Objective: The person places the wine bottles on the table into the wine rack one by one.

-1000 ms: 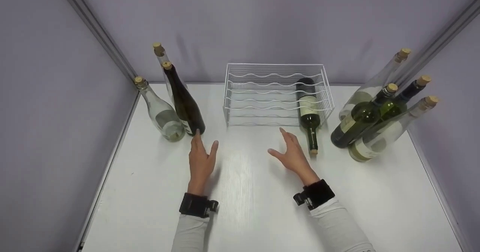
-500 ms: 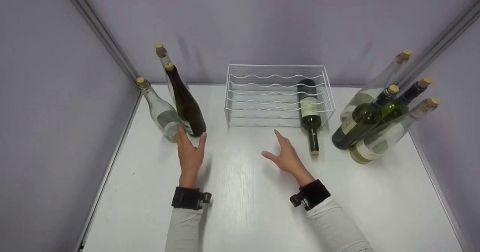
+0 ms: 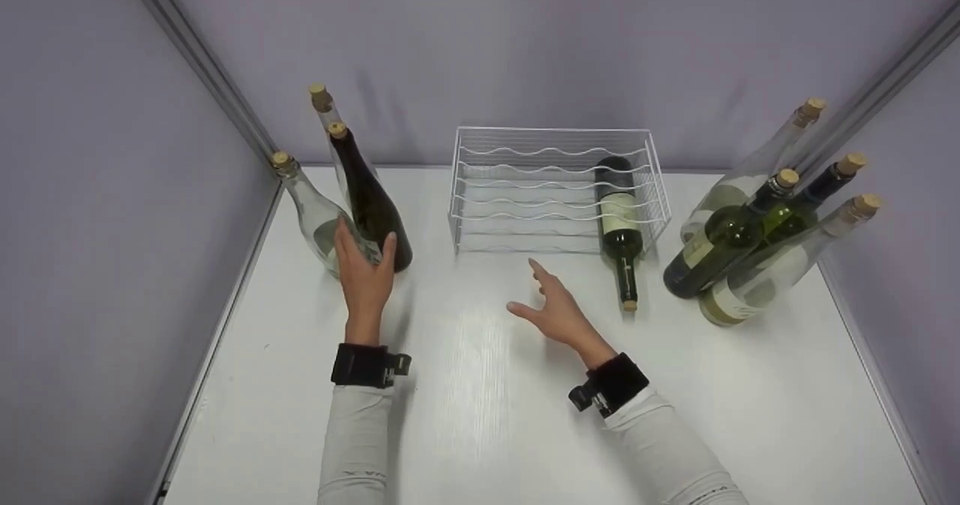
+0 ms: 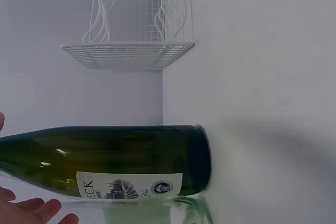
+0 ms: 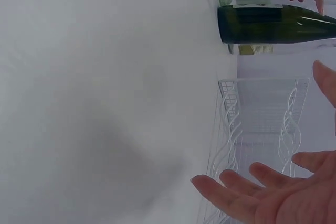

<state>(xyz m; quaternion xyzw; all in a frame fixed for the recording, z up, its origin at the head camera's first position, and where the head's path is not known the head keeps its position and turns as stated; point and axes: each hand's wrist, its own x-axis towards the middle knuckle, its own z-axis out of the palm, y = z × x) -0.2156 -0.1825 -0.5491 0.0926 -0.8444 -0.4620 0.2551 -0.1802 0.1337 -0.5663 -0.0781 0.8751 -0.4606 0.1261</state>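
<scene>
In the head view my left hand (image 3: 365,280) reaches toward the standing dark wine bottle (image 3: 377,212), thumb and fingers apart. It partly covers a clear bottle (image 3: 313,216) standing to the left. In the left wrist view the dark bottle's white label (image 4: 131,185) shows, and fingertips (image 4: 50,208) lie near its shoulder; I cannot tell whether they touch. My right hand (image 3: 559,311) hovers before the white wire rack (image 3: 547,216), fingers spread, holding nothing. One green wine bottle (image 3: 621,238) lies in the rack's right side, its corked neck toward me.
Another clear bottle (image 3: 321,103) stands behind the dark one, mostly hidden. On the right stand several corked bottles close together, among them a green one (image 3: 709,254) and a clear one (image 3: 780,265). Pale walls (image 3: 555,55) enclose the white table (image 3: 480,407) at back and sides.
My left hand has moved forward and left, up to the dark bottle and over the front of the clear one. My right hand has drifted slightly left. The bottles and rack stay put.
</scene>
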